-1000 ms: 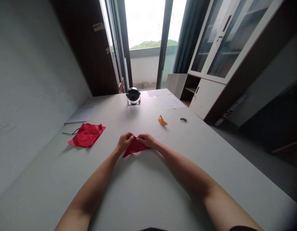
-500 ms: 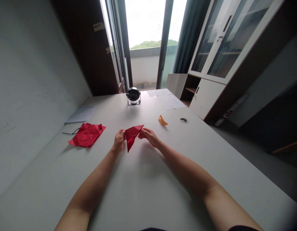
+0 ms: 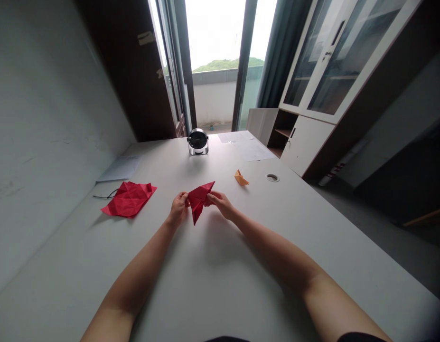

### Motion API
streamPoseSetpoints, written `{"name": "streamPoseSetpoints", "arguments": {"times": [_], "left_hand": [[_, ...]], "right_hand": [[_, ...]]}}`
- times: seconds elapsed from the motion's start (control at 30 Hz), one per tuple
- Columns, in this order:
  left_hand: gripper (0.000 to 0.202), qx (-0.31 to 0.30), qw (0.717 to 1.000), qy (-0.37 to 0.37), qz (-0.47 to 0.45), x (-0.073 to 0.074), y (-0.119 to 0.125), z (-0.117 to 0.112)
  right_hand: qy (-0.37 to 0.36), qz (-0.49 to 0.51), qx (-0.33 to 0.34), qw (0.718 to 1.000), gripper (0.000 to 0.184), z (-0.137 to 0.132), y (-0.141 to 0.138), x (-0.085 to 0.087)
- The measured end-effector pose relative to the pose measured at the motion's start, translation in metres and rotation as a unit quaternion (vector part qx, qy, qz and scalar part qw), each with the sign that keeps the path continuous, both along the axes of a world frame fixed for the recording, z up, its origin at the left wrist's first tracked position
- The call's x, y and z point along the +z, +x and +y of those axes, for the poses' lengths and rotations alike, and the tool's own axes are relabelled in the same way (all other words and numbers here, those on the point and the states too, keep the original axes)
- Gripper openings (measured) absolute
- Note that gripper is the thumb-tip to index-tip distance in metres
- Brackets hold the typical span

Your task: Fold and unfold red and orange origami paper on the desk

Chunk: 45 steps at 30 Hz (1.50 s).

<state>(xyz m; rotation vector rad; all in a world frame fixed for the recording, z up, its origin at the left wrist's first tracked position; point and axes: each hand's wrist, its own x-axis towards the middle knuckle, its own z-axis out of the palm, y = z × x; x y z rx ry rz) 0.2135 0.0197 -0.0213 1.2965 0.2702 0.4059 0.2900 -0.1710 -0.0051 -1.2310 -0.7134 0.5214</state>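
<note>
Directions read from the folded red paper, twelve being towards the glass door. Support for all desk items: white desk [image 3: 212,289].

- Dark cord [image 3: 106,197], thin, one: nine o'clock, well apart; one end against the spread red sheet.
- Pale paper sheets [image 3: 119,168]: ten o'clock, lying flat beside the wall.
- Spread red sheet [image 3: 129,200], creased, one: nine o'clock, well apart from the hands.
- Left hand [image 3: 178,206], bare: between eight and nine o'clock. Thumb and fingers pinch the paper's left edge.
- Round dark device [image 3: 197,141] on a metal bracket: twelve o'clock, standing upright near the desk's far edge.
- Folded red paper [image 3: 199,197], one: at the dial's centre, between the two hands and touching both. One point slants up to one o'clock, another hangs down towards six.
- Right hand [image 3: 221,203], bare: between three and four o'clock. Thumb and fingers pinch the paper's right edge; some fingertips are hidden behind it.
- Orange folded paper [image 3: 241,178], small, one: two o'clock, near the right hand, not touching it.
- White sheets [image 3: 257,152]: between one and two o'clock, flat.
- Round desk hole [image 3: 273,178], pale-rimmed: between two and three o'clock.
</note>
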Motion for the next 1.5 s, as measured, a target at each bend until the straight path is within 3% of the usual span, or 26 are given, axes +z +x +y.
{"name": "streamPoseSetpoints", "arguments": {"times": [0.33,0.6,0.77,0.97,1.13,1.23,1.37,1.5], "left_hand": [[0.032,0.018,0.998,0.064,0.002,0.002,-0.002,-0.001],[0.032,-0.009,0.998,0.057,-0.001,0.001,-0.002,-0.004],[0.031,-0.015,0.995,0.094,-0.005,0.003,-0.004,-0.008],[0.045,-0.046,0.984,0.173,-0.018,0.001,-0.005,-0.016],[0.072,-0.098,0.964,0.248,-0.013,0.005,-0.011,-0.024],[0.084,-0.086,0.945,0.315,0.002,0.006,-0.014,-0.026],[0.068,-0.043,0.93,0.365,0.028,0.004,-0.016,-0.023],[0.058,-0.024,0.954,0.299,0.021,0.003,-0.013,-0.018]], "right_hand": [[-0.004,-0.018,-0.026,0.999,0.041,0.006,0.003,-0.009],[-0.006,-0.025,-0.025,0.999,0.046,0.009,0.002,-0.011],[-0.03,-0.056,-0.099,0.993,0.034,0.011,0.004,-0.018],[-0.142,-0.2,-0.221,0.944,0.022,0.004,0.003,-0.015],[-0.193,-0.251,-0.242,0.917,0.022,-0.002,-0.002,-0.006],[-0.183,-0.269,-0.239,0.915,0.022,-0.002,-0.004,-0.004],[-0.171,-0.286,-0.232,0.914,0.022,-0.001,-0.004,-0.005],[-0.13,-0.259,-0.212,0.933,0.025,0.0,-0.002,-0.007]]}}
